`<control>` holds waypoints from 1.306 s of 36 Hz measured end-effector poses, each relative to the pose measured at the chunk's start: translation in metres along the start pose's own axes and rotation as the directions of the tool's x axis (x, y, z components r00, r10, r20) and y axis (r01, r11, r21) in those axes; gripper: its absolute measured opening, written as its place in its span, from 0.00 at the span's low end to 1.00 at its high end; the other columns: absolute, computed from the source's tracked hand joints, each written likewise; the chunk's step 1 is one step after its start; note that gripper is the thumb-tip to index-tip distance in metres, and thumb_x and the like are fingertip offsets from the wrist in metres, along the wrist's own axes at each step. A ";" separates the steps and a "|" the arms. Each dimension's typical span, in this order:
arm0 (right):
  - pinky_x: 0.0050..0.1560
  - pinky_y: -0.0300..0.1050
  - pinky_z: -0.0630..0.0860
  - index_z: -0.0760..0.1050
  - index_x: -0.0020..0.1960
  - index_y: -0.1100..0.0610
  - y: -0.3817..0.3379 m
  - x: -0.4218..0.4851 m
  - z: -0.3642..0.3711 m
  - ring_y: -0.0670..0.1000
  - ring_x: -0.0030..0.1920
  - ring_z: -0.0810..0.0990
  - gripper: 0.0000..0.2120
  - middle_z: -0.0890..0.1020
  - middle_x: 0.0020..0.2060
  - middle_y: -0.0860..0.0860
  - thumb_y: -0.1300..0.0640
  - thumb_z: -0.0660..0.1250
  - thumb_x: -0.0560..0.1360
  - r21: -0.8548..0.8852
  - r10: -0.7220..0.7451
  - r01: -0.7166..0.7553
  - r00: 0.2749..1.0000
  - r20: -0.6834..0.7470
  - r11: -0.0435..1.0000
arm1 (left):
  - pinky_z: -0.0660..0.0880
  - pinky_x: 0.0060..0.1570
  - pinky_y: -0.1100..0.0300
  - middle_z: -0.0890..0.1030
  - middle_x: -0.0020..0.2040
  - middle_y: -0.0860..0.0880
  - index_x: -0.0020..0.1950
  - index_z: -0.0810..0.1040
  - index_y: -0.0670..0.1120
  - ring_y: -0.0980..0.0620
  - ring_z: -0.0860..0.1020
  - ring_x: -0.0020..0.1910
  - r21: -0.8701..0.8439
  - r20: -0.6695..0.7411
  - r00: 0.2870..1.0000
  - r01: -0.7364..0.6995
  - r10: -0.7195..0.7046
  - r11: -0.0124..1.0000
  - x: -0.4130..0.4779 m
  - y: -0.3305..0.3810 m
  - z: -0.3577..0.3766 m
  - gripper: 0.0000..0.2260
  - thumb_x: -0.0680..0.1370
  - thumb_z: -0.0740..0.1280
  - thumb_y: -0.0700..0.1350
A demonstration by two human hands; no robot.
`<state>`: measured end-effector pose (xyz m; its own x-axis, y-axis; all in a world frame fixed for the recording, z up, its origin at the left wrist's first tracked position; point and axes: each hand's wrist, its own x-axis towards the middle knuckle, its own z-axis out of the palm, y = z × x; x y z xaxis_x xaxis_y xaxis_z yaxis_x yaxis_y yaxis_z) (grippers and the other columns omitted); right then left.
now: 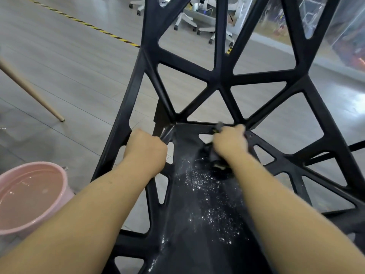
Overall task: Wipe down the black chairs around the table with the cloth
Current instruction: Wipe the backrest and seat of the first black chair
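**SEAT WIPE IN PROGRESS: REAR OF BLACK CHAIR**

The fingers of the right hand [230,142] were curled round a dark cloth [216,162]. The cloth was pressed against the rear of the seat [197,230], close to where the seat met the openwork backrest [223,78]. The fingers of the left hand [146,149] were clenched on the left frame member of the chair, so the chair was judged to be braced. White specks [213,194] were scattered over the seat panel nearer the person and had not been wiped. A pink basin [66,180] of water stood on the floor just beside the chair's left side.

Possible faults:
- The cloth could be snagged in a triangular opening if it were dragged across an edge.
- The specks could be smeared rather than lifted if the cloth were overloaded.
- The basin could be struck and water spilled if the chair were shifted leftward under wiping pressure.
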<state>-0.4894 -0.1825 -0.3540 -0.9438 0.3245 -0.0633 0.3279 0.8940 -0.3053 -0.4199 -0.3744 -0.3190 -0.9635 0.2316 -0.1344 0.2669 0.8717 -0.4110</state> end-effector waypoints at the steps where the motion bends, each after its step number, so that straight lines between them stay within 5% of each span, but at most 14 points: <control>1: 0.51 0.47 0.67 0.74 0.62 0.59 -0.017 -0.013 0.008 0.59 0.60 0.72 0.16 0.68 0.64 0.60 0.57 0.58 0.77 0.055 -0.076 0.075 0.997 0.021 0.996 | 0.54 0.29 0.61 0.67 0.31 0.55 0.33 0.63 0.49 0.54 0.63 0.28 0.002 0.000 1.000 0.000 0.000 1.000 0.000 0.000 -0.001 0.11 0.74 0.57 0.37; 5: 0.47 0.43 0.64 0.71 0.64 0.56 -0.057 -0.058 0.027 0.57 0.58 0.73 0.16 0.65 0.62 0.55 0.53 0.58 0.79 0.026 -0.421 0.420 0.905 0.065 0.907 | 0.61 0.36 0.60 0.70 0.34 0.55 0.35 0.64 0.49 0.54 0.68 0.33 0.004 -0.001 1.000 0.000 0.000 1.000 -0.003 0.000 -0.001 0.11 0.76 0.56 0.38; 10: 0.51 0.48 0.74 0.70 0.69 0.49 -0.004 -0.070 0.015 0.55 0.54 0.76 0.20 0.67 0.62 0.50 0.49 0.61 0.78 -0.031 -0.645 0.654 0.752 0.136 0.756 | 0.64 0.45 0.59 0.73 0.36 0.55 0.39 0.68 0.49 0.54 0.68 0.33 0.023 0.009 1.000 -0.023 0.022 0.999 -0.003 0.000 0.004 0.09 0.76 0.57 0.37; 12: 0.54 0.51 0.75 0.70 0.68 0.46 0.026 -0.056 0.005 0.57 0.57 0.76 0.20 0.67 0.63 0.50 0.50 0.61 0.77 -0.105 -0.549 0.560 0.828 0.113 0.822 | 0.63 0.44 0.59 0.71 0.33 0.55 0.36 0.67 0.50 0.55 0.66 0.30 0.035 0.011 1.000 -0.025 0.025 0.999 -0.004 0.000 0.006 0.10 0.74 0.58 0.36; 15: 0.52 0.51 0.72 0.71 0.67 0.49 0.071 -0.024 -0.018 0.61 0.55 0.76 0.18 0.64 0.64 0.53 0.52 0.58 0.78 -0.181 -0.230 0.223 0.973 -0.020 0.958 | 0.61 0.42 0.59 0.70 0.32 0.56 0.35 0.66 0.50 0.56 0.65 0.30 0.053 -0.006 0.999 -0.039 0.039 0.998 -0.005 0.001 0.007 0.11 0.73 0.59 0.36; 18: 0.46 0.50 0.68 0.73 0.63 0.54 0.086 -0.012 -0.025 0.62 0.50 0.75 0.16 0.64 0.60 0.54 0.55 0.57 0.78 -0.170 -0.040 0.018 0.991 -0.125 0.985 | 0.60 0.42 0.58 0.70 0.33 0.56 0.38 0.69 0.50 0.56 0.64 0.30 0.055 -0.001 0.999 -0.037 0.038 0.998 -0.006 0.002 0.008 0.09 0.73 0.59 0.36; 21: 0.51 0.52 0.70 0.73 0.60 0.58 0.056 -0.022 -0.008 0.64 0.54 0.73 0.15 0.63 0.64 0.56 0.59 0.58 0.75 -0.109 0.077 -0.087 0.993 -0.093 0.990 | 0.60 0.41 0.58 0.70 0.32 0.56 0.40 0.71 0.50 0.56 0.64 0.29 0.060 0.010 1.000 -0.029 0.029 0.998 -0.006 0.002 0.006 0.09 0.73 0.59 0.36; 26: 0.56 0.47 0.71 0.71 0.65 0.53 -0.013 -0.064 0.016 0.58 0.57 0.74 0.17 0.64 0.65 0.54 0.51 0.58 0.78 -0.057 -0.262 0.263 0.965 0.025 0.963 | 0.59 0.42 0.58 0.69 0.32 0.55 0.35 0.66 0.48 0.55 0.64 0.29 0.044 0.011 1.000 -0.027 0.027 0.999 -0.005 0.003 0.003 0.09 0.73 0.58 0.36; 31: 0.56 0.50 0.73 0.71 0.69 0.49 -0.013 -0.084 0.015 0.55 0.57 0.75 0.21 0.67 0.64 0.50 0.50 0.63 0.77 0.042 -0.643 0.645 0.752 0.146 0.763 | 0.61 0.47 0.56 0.73 0.39 0.55 0.43 0.69 0.50 0.54 0.69 0.37 0.070 0.024 0.998 -0.061 0.060 0.996 -0.008 0.003 0.005 0.05 0.76 0.59 0.40; 34: 0.57 0.48 0.73 0.73 0.68 0.47 0.020 -0.067 0.004 0.53 0.60 0.75 0.19 0.69 0.64 0.48 0.53 0.63 0.77 -0.043 -0.596 0.607 0.790 0.143 0.794 | 0.64 0.52 0.55 0.73 0.37 0.56 0.42 0.68 0.49 0.54 0.71 0.37 0.100 0.019 0.998 -0.070 0.068 0.993 -0.009 0.001 0.008 0.07 0.75 0.59 0.37; 37: 0.57 0.48 0.71 0.73 0.67 0.48 0.057 -0.038 -0.014 0.57 0.59 0.75 0.18 0.68 0.63 0.51 0.55 0.61 0.77 -0.150 -0.306 0.308 0.951 0.033 0.939 | 0.64 0.52 0.55 0.75 0.37 0.57 0.43 0.72 0.50 0.56 0.72 0.37 0.103 0.026 0.997 -0.071 0.069 0.992 -0.008 0.002 0.008 0.08 0.74 0.59 0.37; 41: 0.52 0.49 0.71 0.74 0.65 0.55 0.061 -0.028 -0.021 0.60 0.57 0.75 0.17 0.67 0.63 0.55 0.55 0.59 0.79 -0.230 -0.074 0.060 0.996 -0.051 0.971 | 0.60 0.45 0.58 0.71 0.32 0.56 0.36 0.67 0.49 0.57 0.66 0.30 0.045 0.016 0.999 -0.046 0.046 0.998 -0.007 0.003 0.005 0.09 0.73 0.58 0.36; 47: 0.53 0.48 0.73 0.75 0.63 0.46 0.029 -0.084 -0.002 0.56 0.54 0.76 0.15 0.69 0.54 0.48 0.48 0.61 0.77 -0.118 -0.418 0.438 0.894 0.159 0.891 | 0.58 0.41 0.58 0.68 0.30 0.55 0.35 0.66 0.49 0.56 0.64 0.28 0.033 0.023 0.999 -0.032 0.031 0.999 -0.007 0.002 0.001 0.10 0.73 0.58 0.36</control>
<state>-0.4008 -0.1832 -0.3554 -0.9879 -0.1327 -0.0798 -0.1158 0.9753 -0.1881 -0.4123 -0.3746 -0.3203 -0.9539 0.2489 -0.1677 0.2982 0.8491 -0.4360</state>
